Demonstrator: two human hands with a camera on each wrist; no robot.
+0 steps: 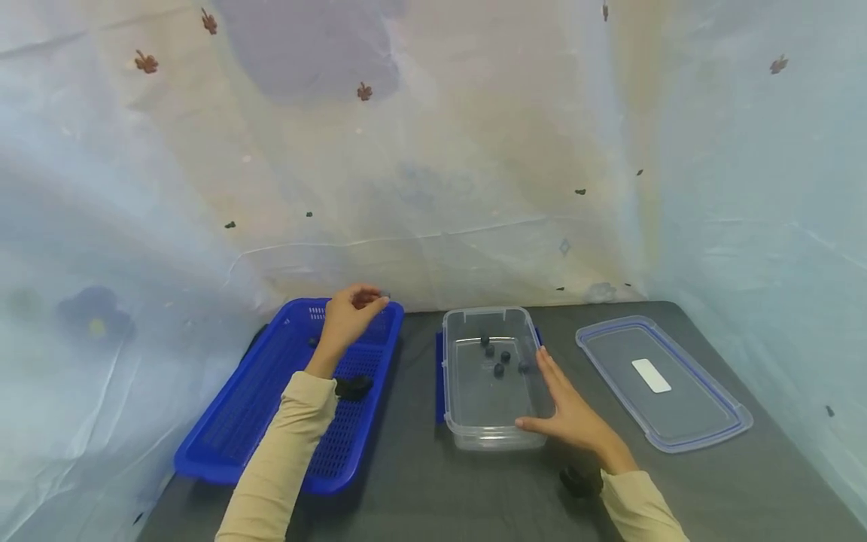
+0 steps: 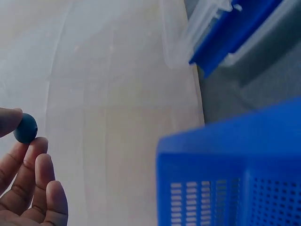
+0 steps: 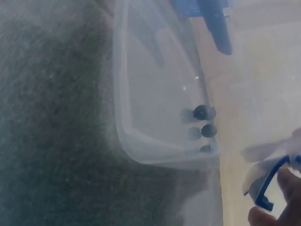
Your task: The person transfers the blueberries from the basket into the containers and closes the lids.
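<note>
Currently your L hand (image 1: pixel 348 320) pinches a dark ball (image 2: pixel 26 129) by the far end of the blue basket (image 1: pixel 233 421) & your R hand (image 1: pixel 572 410) is spread at the clear box (image 1: pixel 497 431), so a slick pinch could drop the ball b/w hands, or an R nudge jolt the box.

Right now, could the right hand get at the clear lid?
Probably yes: the right hand touches the clear container, and the lid lies nearby to its right, with nothing seen standing between them.
</note>
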